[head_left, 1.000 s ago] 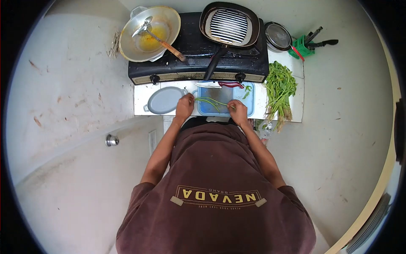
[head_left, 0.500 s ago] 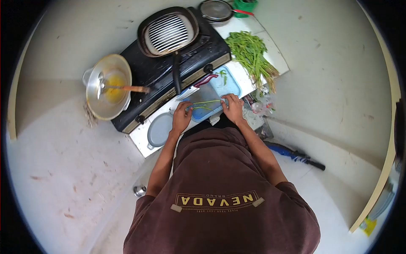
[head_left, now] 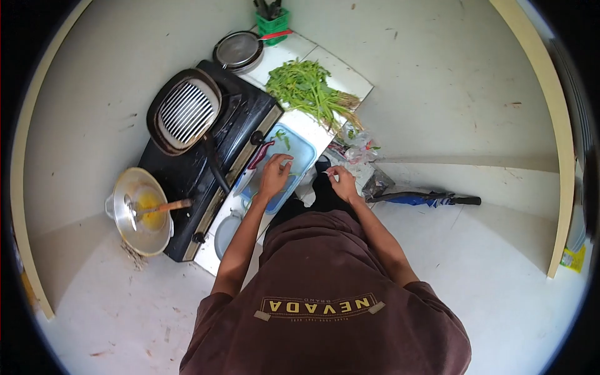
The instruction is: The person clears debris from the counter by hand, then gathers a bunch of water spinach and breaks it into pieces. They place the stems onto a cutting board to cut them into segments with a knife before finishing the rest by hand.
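Note:
My left hand [head_left: 274, 175] hovers over the blue tray [head_left: 303, 145], its fingers bent and a gap showing between fingertips and thumb. A bit of green stem shows in the tray beside it. Off the tray's right side, my right hand [head_left: 342, 184] has its fingertips pinched together; a small pale bit seems to be at them, too small to name. Green leaf pieces [head_left: 283, 138] lie at the tray's far end. Along its left edge rests a knife [head_left: 261, 154] with a dark red handle. A bunch of leafy greens [head_left: 306, 90] with roots lies beyond the tray.
A black stove [head_left: 209, 159] carries a grill pan [head_left: 185, 111], its handle pointing toward me. To the left is a pot [head_left: 145, 231] with yellow liquid and a wooden-handled ladle. Strainers [head_left: 239, 50] and a green basket [head_left: 273, 26] stand behind. Plastic bags [head_left: 361, 149] lie right.
My hands have moved apart; before, both held a green stem over the tray. My right hand is now off the tray's right side. The camera view has turned and shifted.

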`<action>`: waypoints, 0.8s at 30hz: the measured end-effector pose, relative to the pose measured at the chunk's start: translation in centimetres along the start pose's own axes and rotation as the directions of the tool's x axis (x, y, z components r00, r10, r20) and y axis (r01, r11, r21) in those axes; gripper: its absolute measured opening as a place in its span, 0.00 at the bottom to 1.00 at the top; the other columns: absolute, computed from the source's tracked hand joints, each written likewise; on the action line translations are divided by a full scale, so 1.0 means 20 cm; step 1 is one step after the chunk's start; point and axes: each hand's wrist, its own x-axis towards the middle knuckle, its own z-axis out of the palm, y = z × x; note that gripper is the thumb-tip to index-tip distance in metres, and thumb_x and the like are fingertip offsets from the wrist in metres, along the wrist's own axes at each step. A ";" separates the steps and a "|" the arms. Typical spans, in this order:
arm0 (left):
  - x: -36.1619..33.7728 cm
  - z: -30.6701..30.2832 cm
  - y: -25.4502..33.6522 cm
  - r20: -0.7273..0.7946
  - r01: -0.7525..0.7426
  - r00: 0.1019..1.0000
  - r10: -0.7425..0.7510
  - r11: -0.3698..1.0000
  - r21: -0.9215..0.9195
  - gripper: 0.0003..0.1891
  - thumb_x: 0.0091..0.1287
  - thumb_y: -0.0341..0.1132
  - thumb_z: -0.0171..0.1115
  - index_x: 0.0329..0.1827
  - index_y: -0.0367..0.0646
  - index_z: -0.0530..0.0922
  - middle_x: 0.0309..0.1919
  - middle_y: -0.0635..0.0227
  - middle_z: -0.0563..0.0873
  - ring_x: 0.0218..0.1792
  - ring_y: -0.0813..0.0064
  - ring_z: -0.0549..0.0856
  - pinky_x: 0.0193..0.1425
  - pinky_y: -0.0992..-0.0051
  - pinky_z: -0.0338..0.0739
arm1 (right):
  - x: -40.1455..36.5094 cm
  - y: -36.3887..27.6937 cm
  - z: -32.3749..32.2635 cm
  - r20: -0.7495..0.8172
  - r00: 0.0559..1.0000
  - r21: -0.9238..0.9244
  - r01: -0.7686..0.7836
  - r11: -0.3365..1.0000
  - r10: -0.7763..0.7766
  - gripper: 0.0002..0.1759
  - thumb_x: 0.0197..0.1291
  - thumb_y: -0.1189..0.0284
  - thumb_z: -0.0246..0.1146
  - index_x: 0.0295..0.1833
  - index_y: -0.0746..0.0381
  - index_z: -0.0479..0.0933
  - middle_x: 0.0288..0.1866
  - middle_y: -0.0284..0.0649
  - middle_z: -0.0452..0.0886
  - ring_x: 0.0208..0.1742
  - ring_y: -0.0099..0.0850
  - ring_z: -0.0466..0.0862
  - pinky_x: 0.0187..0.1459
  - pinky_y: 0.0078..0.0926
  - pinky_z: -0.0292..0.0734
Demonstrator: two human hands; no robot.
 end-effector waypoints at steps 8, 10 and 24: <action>0.64 0.31 -0.11 0.146 0.195 0.977 -0.155 0.930 -0.312 0.13 0.78 0.35 0.62 0.62 0.42 0.82 0.50 0.67 0.89 0.42 0.72 0.91 0.40 0.74 0.85 | 0.38 0.07 -0.04 0.064 0.996 0.240 0.039 0.970 -0.056 0.14 0.65 0.77 0.63 0.54 0.67 0.83 0.46 0.43 0.89 0.48 0.33 0.89 0.54 0.32 0.83; 0.80 0.41 -0.17 0.142 0.279 0.960 -0.242 0.882 -0.379 0.17 0.77 0.32 0.63 0.66 0.40 0.78 0.58 0.63 0.86 0.40 0.69 0.92 0.39 0.72 0.86 | 0.52 0.02 -0.07 0.056 0.998 0.239 0.027 0.971 -0.041 0.15 0.66 0.76 0.62 0.56 0.67 0.83 0.47 0.43 0.89 0.48 0.33 0.89 0.54 0.31 0.83; 1.13 0.46 -0.02 0.145 0.415 0.906 -0.397 0.770 -0.485 0.17 0.76 0.36 0.64 0.66 0.46 0.76 0.43 0.70 0.87 0.35 0.78 0.87 0.39 0.74 0.80 | 1.05 -0.11 -0.06 0.095 0.995 0.521 -0.032 0.853 -0.021 0.21 0.68 0.76 0.66 0.65 0.69 0.77 0.54 0.46 0.88 0.52 0.31 0.87 0.56 0.28 0.81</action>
